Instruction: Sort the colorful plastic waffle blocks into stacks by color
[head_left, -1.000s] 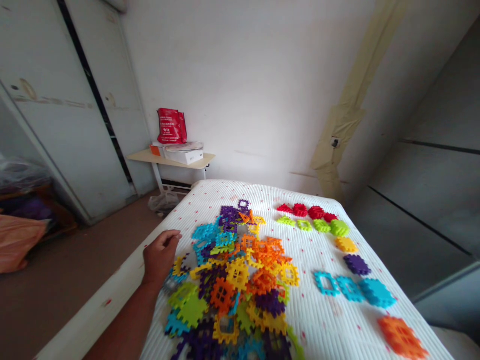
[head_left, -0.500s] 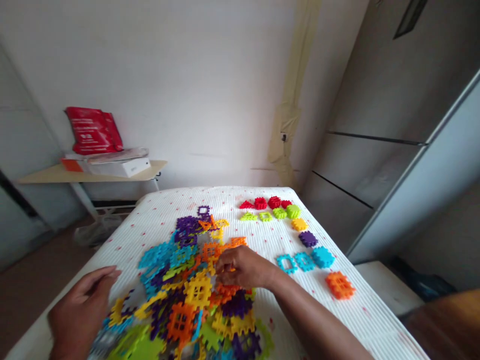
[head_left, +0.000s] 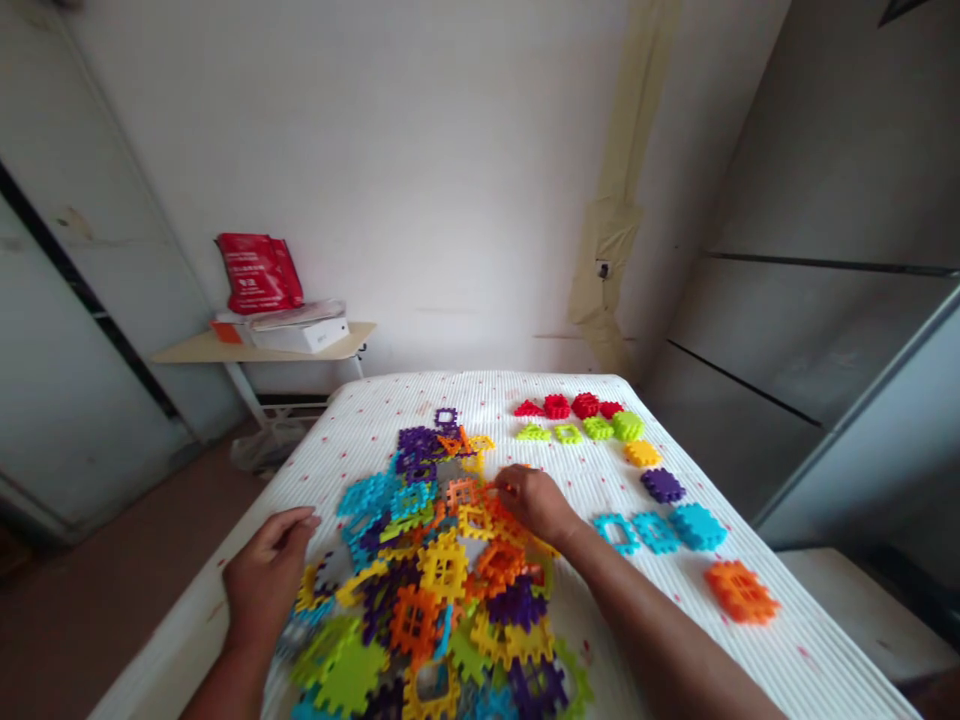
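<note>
A heap of toothed plastic building tiles in several colours lies in front of me. My right hand (head_left: 534, 500) is at the heap's right side, its bent fingers closed on an orange tile (head_left: 491, 490) that they partly hide. Below it in the heap are another orange tile (head_left: 501, 564) and a yellow window tile (head_left: 442, 567). To the left of the heap hovers my left hand (head_left: 271, 562), loosely curled, with a gap between thumb and fingers and nothing visible in it. Green tiles (head_left: 352, 665) and blue tiles (head_left: 371, 495) are the heap's parts nearest to it.
Sorted by colour along the right of the white dotted bedcover (head_left: 262, 490) are red tiles (head_left: 585, 405), green tiles (head_left: 628, 426), a yellow stack (head_left: 643, 454), a purple stack (head_left: 663, 486), blue tiles (head_left: 697, 526) and an orange stack (head_left: 741, 591). A side table (head_left: 195, 348) stands beyond.
The view has turned left, so everything sits further right. My right hand has moved away from me over the heap, from its middle to the orange tiles at its right edge. My left hand remains beside the heap.
</note>
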